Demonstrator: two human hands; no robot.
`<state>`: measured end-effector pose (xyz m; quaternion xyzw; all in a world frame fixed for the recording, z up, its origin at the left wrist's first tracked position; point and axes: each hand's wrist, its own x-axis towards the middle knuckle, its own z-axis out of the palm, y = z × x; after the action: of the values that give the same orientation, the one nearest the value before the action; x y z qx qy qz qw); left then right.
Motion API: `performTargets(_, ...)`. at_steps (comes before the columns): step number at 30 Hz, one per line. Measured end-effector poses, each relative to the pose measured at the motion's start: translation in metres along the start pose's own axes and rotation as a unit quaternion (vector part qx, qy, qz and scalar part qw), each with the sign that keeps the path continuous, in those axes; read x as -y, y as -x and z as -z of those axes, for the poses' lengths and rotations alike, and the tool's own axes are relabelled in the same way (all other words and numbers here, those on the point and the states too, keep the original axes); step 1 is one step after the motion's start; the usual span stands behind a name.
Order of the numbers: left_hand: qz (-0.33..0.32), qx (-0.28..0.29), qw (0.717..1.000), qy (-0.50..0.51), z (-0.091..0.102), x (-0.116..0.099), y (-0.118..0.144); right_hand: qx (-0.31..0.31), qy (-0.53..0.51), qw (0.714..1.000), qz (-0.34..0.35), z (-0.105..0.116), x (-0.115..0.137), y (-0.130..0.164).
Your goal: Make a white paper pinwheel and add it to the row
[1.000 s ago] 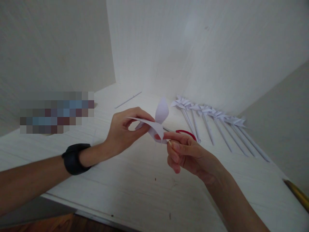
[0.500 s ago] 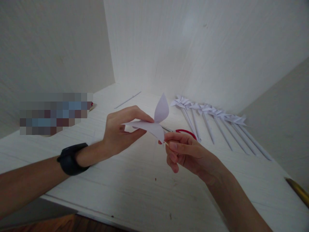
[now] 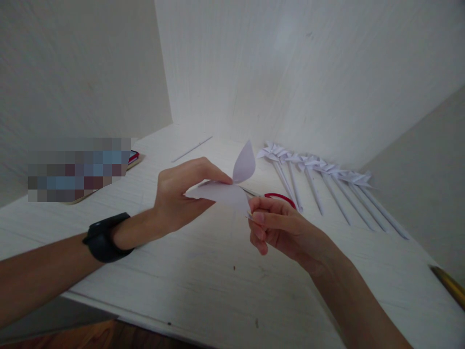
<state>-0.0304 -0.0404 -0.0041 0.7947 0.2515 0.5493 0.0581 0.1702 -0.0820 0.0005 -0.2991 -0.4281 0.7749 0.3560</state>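
My left hand (image 3: 181,201) pinches a white paper piece (image 3: 232,186) with curled flaps, one flap standing up. It is held above the white desk (image 3: 203,271). My right hand (image 3: 279,228) grips a thin stick at the paper's lower right edge, thumb and forefinger closed on it; only its tip shows. A black band sits on my left wrist (image 3: 103,237). Red-handled scissors (image 3: 278,197) lie on the desk just behind my right hand.
Several finished white paper pinwheels on paper sticks (image 3: 319,186) lie in a row at the right. A thin white stick (image 3: 192,149) lies at the back. A blurred-out item (image 3: 78,169) rests at the left. A brass-coloured object (image 3: 448,286) shows at the right edge.
My left hand has flattened and lowered the paper's near flap while my right hand rose slightly toward it. Both hands keep their grip.
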Motion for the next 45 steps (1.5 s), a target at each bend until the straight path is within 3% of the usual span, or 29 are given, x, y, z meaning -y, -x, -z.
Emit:
performTargets(5,-0.048,0.007,0.999,0.014,0.004,-0.001,-0.001,-0.003,-0.013,1.0,-0.009,0.002,-0.002,-0.001)
performTargets(14,-0.034,0.057,0.998,0.007,0.009,-0.002,-0.001,-0.03,-0.023,0.999,-0.007,0.0,-0.007,-0.003)
performTargets(20,-0.091,0.061,0.993,-0.045,0.009,-0.001,0.001,-0.05,-0.017,0.999,-0.005,-0.001,-0.011,-0.005)
performTargets(32,-0.175,0.101,0.975,-0.093,0.006,0.002,0.004,-0.12,0.102,0.987,0.019,-0.007,-0.02,-0.012)
performTargets(41,-0.233,0.12,0.956,-0.13,0.007,-0.005,-0.001,-0.087,0.028,0.996,-0.011,-0.007,-0.028,-0.017)
performTargets(43,-0.281,0.08,0.947,-0.131,0.005,-0.002,0.002,-0.078,0.006,0.997,-0.023,-0.008,-0.028,-0.018)
performTargets(45,-0.316,0.082,0.934,-0.142,0.003,0.001,0.004,-0.076,-0.009,0.997,-0.031,-0.009,-0.028,-0.019)
